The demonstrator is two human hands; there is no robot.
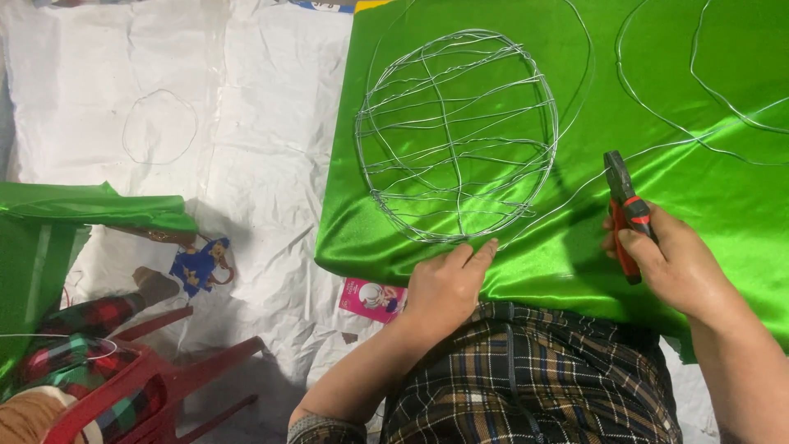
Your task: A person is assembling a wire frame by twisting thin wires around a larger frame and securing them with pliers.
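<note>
At frame centre, a round wire frame point(457, 136) is steadied on green satin point(575, 247) by the flattened, open left hand point(444, 288); red-handled pliers point(626, 215) are gripped in the right hand point(674, 263). The slippery cloth could be snagged by loose wire ends.

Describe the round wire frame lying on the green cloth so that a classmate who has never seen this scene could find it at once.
Start at the shiny green cloth covering the right side of the floor. On its left part, just beyond the fingertips of the left hand, lies the wire frame. Unlike the loose wire loops to its right, it is a closed ring crossed by many strands.
</note>
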